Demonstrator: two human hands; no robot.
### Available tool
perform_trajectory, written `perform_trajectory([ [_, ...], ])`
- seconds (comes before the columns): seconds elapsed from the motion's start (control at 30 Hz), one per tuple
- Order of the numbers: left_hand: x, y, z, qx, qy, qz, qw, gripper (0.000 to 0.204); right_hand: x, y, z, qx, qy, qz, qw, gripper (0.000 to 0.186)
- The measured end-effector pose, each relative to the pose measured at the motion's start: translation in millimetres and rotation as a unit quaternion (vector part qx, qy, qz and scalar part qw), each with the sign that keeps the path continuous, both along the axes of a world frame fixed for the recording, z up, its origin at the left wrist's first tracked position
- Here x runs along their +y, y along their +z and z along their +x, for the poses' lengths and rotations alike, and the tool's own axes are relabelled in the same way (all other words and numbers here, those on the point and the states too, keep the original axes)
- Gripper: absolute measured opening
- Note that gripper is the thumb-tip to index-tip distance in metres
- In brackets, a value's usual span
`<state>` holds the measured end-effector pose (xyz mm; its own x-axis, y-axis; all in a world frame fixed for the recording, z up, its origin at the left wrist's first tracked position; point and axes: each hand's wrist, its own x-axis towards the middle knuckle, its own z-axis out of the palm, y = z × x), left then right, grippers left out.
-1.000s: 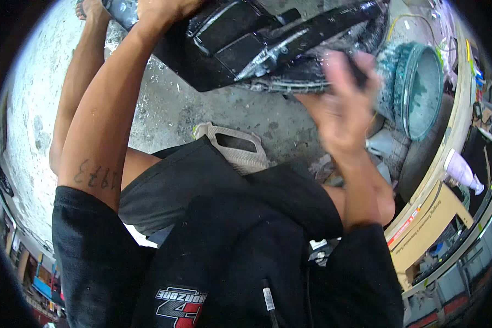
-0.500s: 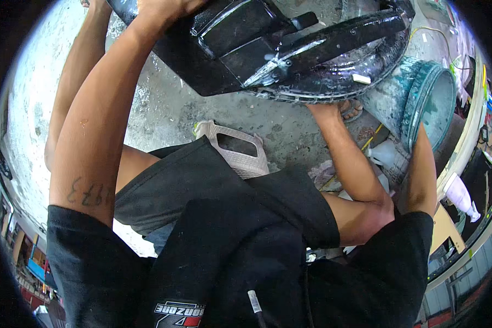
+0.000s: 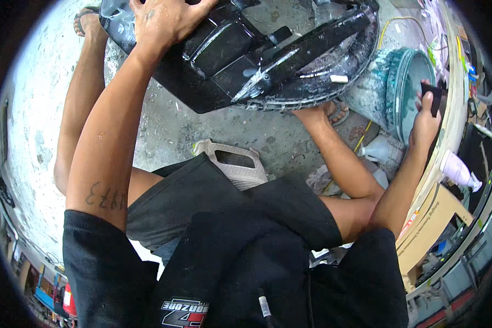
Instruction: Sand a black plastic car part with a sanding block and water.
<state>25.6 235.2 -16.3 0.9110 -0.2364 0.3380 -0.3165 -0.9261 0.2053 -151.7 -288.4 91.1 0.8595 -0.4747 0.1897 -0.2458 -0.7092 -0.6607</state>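
A wet, glossy black molded plastic panel lies tilted across a round black tub. On the panel's upper left part rests my left hand, its thumb and little finger splayed as it holds the panel; the upper frame edge cuts off the fingertips. My right hand is closed around a small dark piece of sandpaper, beside the mouth of a teal bucket smeared with white. A small white block sits on the tub near its right rim.
A beige plastic stool stands between my legs. Right of it, a whitish plastic bottle is near the bucket's base. A yellow cord runs behind the bucket. Along the right are a cardboard box and a pale pink bottle. Wet concrete lies underfoot.
My right hand, hidden inside the bucket before, is out at its right side with the sandpaper in view. My left hand stays on the panel. The whole view has shifted slightly.
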Motion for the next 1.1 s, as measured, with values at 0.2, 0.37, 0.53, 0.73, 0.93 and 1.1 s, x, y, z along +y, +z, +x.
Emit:
perform_trajectory([
  [0.2,1.0,4.7,-8.9,-0.006,-0.011,-0.005,1.0,0.062,211.6,-12.4,-38.4,0.026,0.126,-0.09,0.988,0.042],
  [0.37,-2.8,16.3,-16.9,0.019,0.005,-0.012,1.0,0.062,258.2,-47.1,-42.5,-0.009,0.399,-0.182,0.898,0.048],
  [0.53,-4.1,22.7,-15.7,0.083,0.018,-0.026,0.996,0.059,252.5,-72.2,-36.5,-0.015,0.458,-0.197,0.867,0.04],
  [0.73,-6.9,19.1,-12.8,-0.023,-0.007,-0.061,0.998,0.057,250.3,-70.1,-7.3,0.006,0.578,-0.255,0.775,0.043],
  [0.93,-2.9,17.6,-10.7,0.157,0.068,0.011,0.985,0.068,256.2,-76.6,-4.1,-0.071,0.558,-0.215,0.798,0.04],
  [1.1,-3.9,10.0,-10.1,-0.001,0.01,-0.016,1.0,0.063,260.0,-81.8,-1.9,-0.063,0.574,-0.205,0.791,0.041],
])
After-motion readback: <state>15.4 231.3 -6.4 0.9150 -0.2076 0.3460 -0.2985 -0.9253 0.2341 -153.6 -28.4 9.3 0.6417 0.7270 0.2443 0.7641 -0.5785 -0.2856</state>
